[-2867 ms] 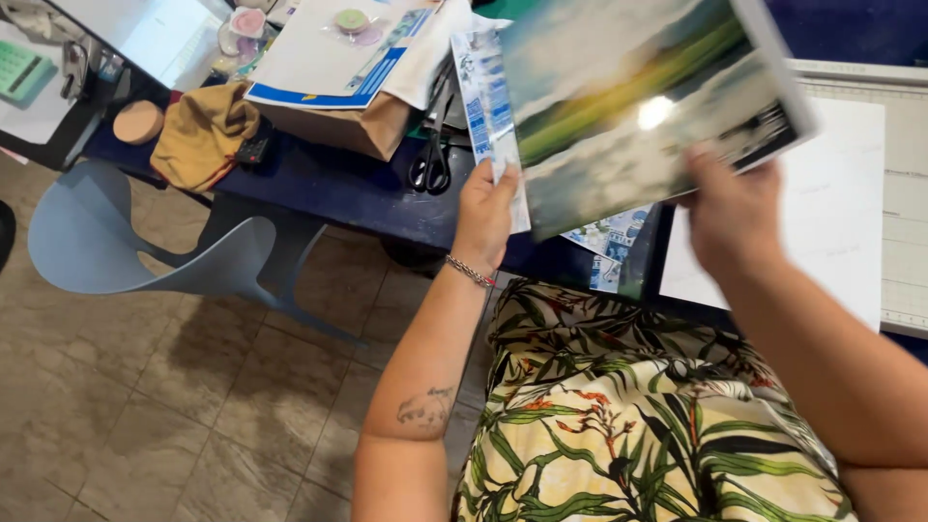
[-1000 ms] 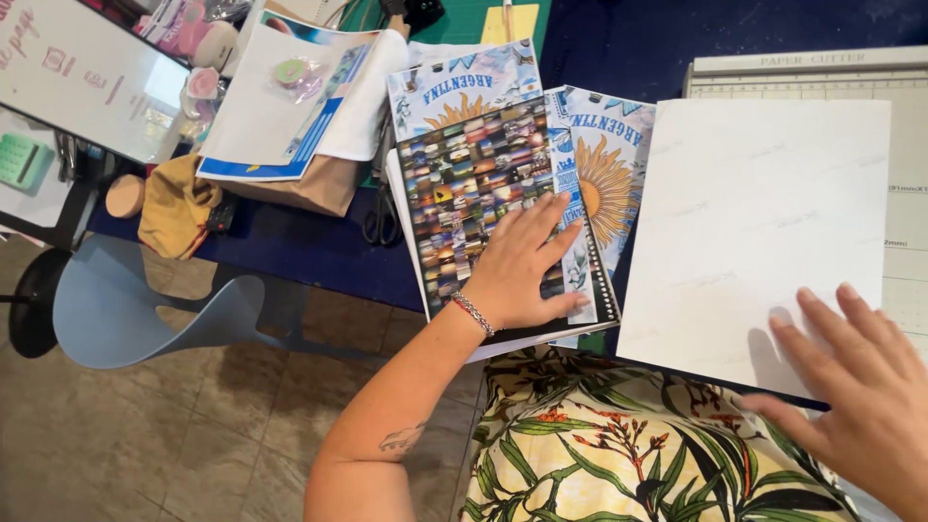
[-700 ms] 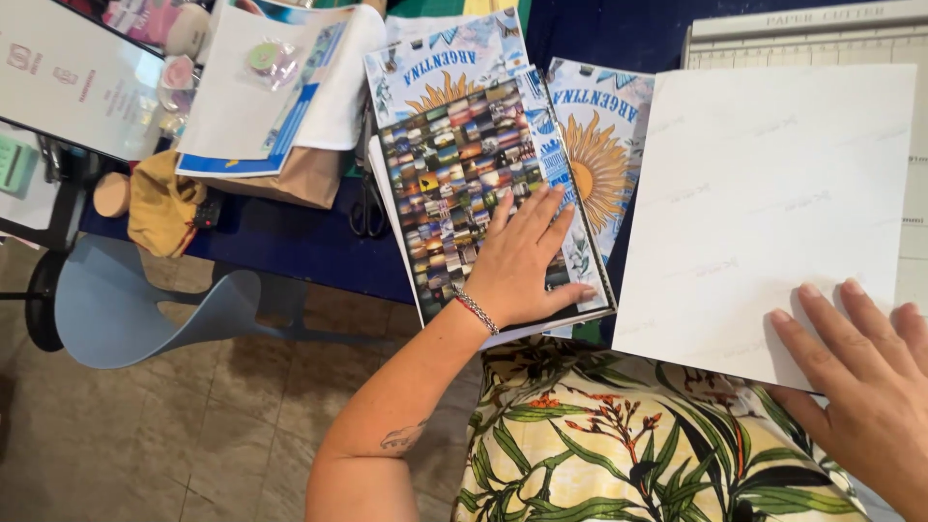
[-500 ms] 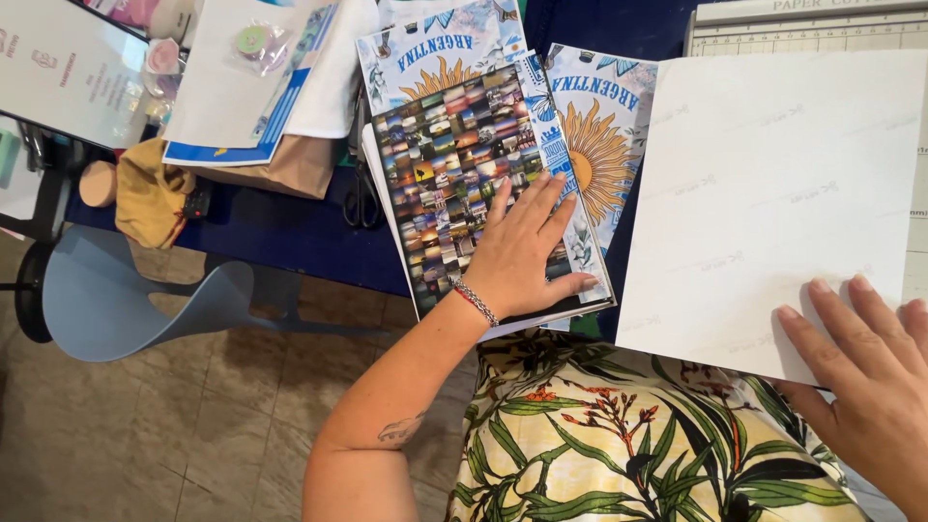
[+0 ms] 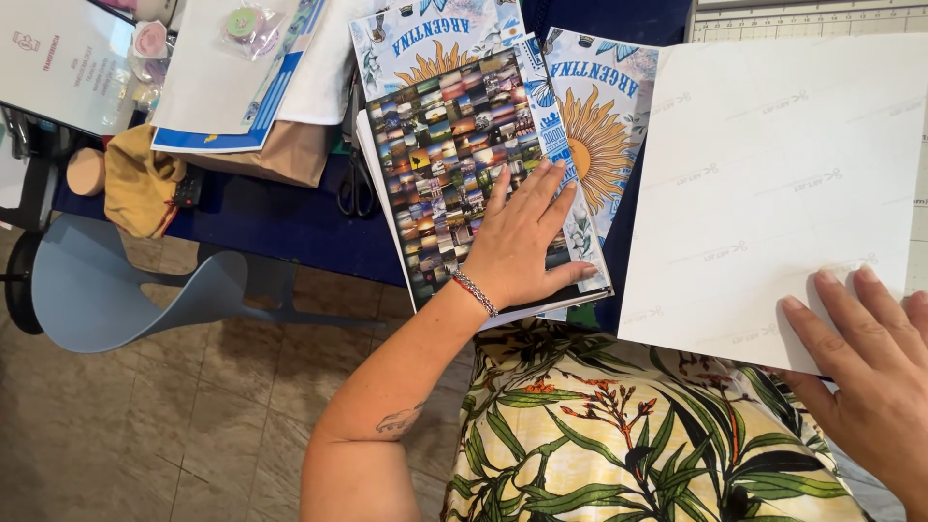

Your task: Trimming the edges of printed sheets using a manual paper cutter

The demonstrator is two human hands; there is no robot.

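Observation:
My left hand lies flat, fingers spread, on a glossy sheet printed with a mosaic of many small photos, the top of a stack at the near edge of the blue table. Sheets with a yellow sun design stick out from under the stack. My right hand rests with fingers spread on the near right corner of a large white sheet that lies blank side up and hangs over the table edge above my lap.
Black scissors lie left of the stack. A brown paper bag carries white papers and a small packet. A mustard cloth and a grey-blue chair are at the left. A paper cutter lies behind the white sheet.
The large print I held up with both hands now lies face down on the table. My left hand has settled on the photo mosaic sheet; my right hand has come down onto the white sheet's corner.

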